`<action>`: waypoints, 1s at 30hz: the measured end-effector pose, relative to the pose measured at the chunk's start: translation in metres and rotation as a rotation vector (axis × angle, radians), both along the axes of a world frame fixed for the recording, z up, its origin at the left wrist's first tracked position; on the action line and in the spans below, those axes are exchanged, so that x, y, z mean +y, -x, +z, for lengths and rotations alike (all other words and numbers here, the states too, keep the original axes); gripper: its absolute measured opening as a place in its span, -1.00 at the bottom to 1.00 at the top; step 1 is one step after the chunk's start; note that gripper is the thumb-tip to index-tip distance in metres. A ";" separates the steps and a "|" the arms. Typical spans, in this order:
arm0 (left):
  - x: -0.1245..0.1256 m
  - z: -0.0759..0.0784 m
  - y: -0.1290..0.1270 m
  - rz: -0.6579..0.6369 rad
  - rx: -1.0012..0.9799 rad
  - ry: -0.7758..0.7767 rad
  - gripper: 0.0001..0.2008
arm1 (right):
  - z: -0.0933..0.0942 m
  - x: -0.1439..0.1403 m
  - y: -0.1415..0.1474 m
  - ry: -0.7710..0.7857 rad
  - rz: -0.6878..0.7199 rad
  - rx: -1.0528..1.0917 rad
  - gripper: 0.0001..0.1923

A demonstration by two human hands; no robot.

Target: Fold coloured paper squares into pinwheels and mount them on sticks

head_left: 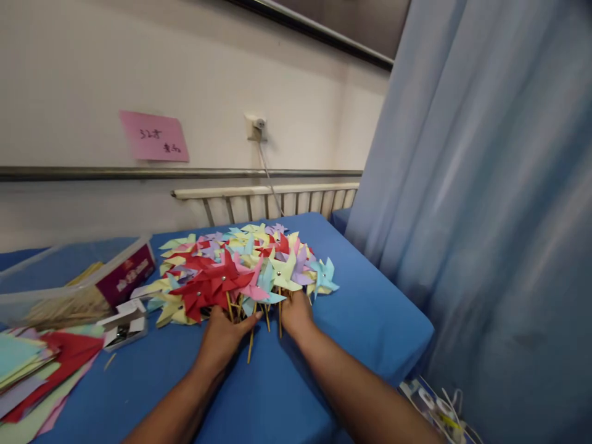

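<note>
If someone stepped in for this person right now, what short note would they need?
Left hand: on the wooden sticks at the near edge of the pinwheel pile, fingers curled over them.
Right hand: at the pile's right side, on the sticks too.
Pile sits mid-table on the blue cloth.
Paper sheets, a small open box and a clear bin lie left.
Many pinwheels made; paper left.

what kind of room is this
Probably a hospital or care ward used for crafts: a blue curtain, a metal wall rail, and a bed-like blue surface heaped with paper pinwheels.
</note>
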State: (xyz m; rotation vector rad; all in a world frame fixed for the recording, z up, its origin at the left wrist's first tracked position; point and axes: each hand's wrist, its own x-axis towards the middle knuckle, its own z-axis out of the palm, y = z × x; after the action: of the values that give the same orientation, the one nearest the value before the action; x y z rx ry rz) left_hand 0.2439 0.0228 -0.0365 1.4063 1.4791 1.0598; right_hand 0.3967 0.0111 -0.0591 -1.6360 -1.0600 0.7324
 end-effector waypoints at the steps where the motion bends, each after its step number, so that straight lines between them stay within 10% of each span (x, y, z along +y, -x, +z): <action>1: 0.001 -0.001 0.000 0.006 -0.006 0.017 -0.46 | 0.001 0.000 0.007 -0.021 0.018 0.000 -0.57; 7: 0.008 -0.008 0.004 -0.121 -0.155 0.016 -0.43 | -0.010 0.009 0.043 -0.246 0.090 0.013 -0.52; 15: 0.016 -0.015 0.002 0.024 -0.070 -0.076 -0.46 | -0.042 -0.001 0.041 -0.210 0.135 -0.022 -0.64; 30: 0.003 0.005 -0.002 -0.184 -0.463 -0.080 -0.53 | -0.029 -0.011 0.057 -0.098 0.236 -0.234 -0.64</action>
State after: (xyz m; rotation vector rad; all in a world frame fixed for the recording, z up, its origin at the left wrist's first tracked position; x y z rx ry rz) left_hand 0.2458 0.0256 -0.0312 1.2180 0.9655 1.2361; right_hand 0.3401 0.0005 -0.0877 -1.5540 -1.4533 0.6395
